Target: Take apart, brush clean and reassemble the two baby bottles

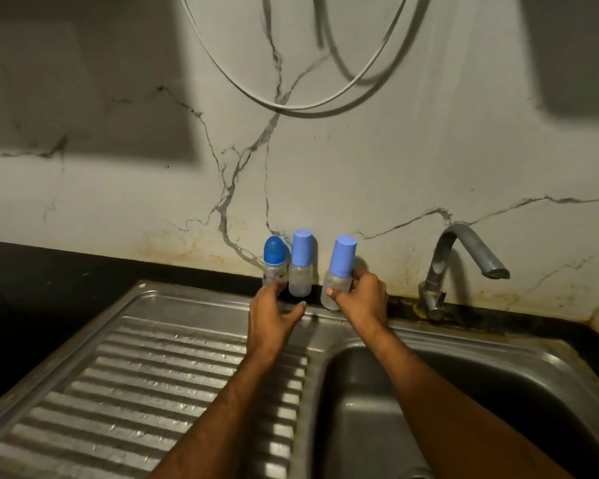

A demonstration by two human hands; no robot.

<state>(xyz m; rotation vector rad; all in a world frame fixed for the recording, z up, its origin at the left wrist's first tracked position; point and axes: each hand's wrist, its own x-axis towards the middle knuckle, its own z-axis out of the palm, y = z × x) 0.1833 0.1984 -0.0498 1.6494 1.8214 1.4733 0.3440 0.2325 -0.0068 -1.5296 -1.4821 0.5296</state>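
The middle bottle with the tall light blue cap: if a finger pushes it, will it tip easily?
Probably yes. The middle bottle looks narrow and tall, its cap raising the top. Its clear body seems empty, so likely light. Round, it may roll.

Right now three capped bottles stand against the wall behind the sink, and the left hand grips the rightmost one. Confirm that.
Wrong hand. The head view shows the right hand gripping the rightmost bottle; the left hand is open near the other two bottles. All three are capped, by the wall behind the sink.
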